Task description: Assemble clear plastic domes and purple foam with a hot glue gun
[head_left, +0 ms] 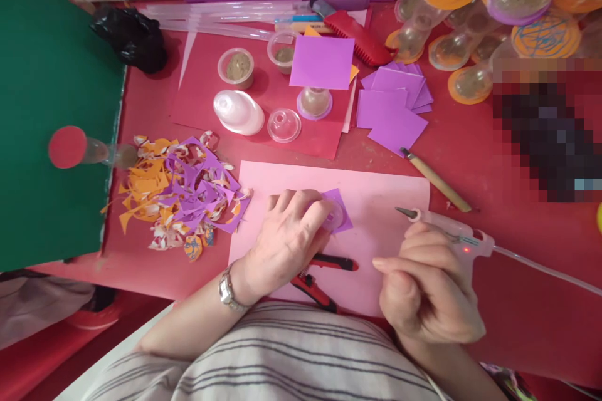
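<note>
My left hand bends over the pink sheet, its fingers closed on a clear plastic dome lid. The lid rests on a purple square. Below that hand lie red-and-black pliers, partly covered by it. My right hand is curled, the index finger reaching left and the thumb bent under it. Whether something small is inside is hidden. Just behind it a translucent glue gun with a red light lies on its side, its handle partly covered by the hand.
Paper scraps are heaped at left. Behind the sheet are a white glue bottle, a loose clear lid, a cup of brown grains and purple squares. A wooden-handled cutter lies at right. Filled shakers crowd the far right.
</note>
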A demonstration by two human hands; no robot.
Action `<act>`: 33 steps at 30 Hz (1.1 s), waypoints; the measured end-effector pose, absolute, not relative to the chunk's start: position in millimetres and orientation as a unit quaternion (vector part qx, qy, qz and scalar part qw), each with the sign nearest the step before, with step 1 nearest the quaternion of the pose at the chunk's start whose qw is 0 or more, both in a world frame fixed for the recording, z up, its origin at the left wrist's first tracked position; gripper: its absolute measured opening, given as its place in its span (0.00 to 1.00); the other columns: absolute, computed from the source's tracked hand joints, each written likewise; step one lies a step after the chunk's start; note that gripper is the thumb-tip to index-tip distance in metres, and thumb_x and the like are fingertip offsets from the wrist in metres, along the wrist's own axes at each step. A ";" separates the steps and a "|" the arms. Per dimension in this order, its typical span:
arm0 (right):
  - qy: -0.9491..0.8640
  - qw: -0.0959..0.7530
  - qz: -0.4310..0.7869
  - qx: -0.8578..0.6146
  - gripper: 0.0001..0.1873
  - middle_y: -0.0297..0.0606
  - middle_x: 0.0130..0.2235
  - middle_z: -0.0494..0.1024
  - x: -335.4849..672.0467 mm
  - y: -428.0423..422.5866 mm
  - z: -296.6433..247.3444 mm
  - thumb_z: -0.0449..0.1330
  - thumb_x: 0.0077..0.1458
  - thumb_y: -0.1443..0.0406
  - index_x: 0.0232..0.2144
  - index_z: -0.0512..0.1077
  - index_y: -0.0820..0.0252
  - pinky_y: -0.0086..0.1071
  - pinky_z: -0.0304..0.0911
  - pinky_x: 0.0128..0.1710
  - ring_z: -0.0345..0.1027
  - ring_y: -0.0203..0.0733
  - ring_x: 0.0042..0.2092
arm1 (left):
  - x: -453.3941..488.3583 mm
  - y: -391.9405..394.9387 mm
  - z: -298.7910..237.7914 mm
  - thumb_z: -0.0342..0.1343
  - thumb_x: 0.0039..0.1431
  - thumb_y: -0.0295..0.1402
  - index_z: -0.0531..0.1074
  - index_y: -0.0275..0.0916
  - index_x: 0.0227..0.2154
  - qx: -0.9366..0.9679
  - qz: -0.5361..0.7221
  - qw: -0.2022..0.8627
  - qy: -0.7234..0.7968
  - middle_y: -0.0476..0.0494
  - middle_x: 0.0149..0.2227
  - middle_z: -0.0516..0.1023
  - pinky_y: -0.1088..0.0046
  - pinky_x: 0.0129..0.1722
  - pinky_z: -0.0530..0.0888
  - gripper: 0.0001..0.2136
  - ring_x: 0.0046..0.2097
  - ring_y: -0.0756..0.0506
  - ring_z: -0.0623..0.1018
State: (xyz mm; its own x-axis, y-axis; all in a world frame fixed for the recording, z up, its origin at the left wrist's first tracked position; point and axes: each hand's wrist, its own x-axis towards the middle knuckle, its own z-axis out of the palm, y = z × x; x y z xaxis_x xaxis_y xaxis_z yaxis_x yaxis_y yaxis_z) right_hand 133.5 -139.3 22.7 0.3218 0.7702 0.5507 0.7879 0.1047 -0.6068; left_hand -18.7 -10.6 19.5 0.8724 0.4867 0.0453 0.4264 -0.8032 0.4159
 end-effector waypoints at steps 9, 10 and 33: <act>-0.583 0.532 -0.081 -0.608 0.09 0.33 0.26 0.70 135.2 -131.2 13.3 0.56 0.61 0.74 0.29 0.72 0.61 0.37 0.64 0.31 0.62 0.35 0.28 | -18.7 -11.9 20.2 0.56 0.67 0.35 0.69 0.38 0.50 0.940 0.129 0.205 0.242 0.38 0.47 0.76 0.63 0.44 0.71 0.12 0.46 0.41 0.74; -0.579 0.536 -0.083 -0.609 0.09 0.33 0.26 0.70 135.4 -131.2 12.0 0.57 0.60 0.74 0.30 0.72 0.61 0.37 0.64 0.31 0.62 0.35 0.28 | -19.3 -12.3 21.2 0.56 0.66 0.35 0.69 0.38 0.51 0.938 0.137 0.207 0.244 0.38 0.47 0.76 0.62 0.45 0.71 0.13 0.46 0.41 0.74; -0.664 0.265 0.036 -0.698 0.16 0.43 0.46 0.78 129.9 -118.1 35.1 0.57 0.66 0.64 0.54 0.72 0.53 0.43 0.73 0.48 0.75 0.48 0.47 | -39.5 1.7 10.2 0.48 0.60 0.19 0.62 0.36 0.58 0.830 0.255 0.403 0.290 0.38 0.49 0.78 0.64 0.48 0.75 0.23 0.48 0.44 0.77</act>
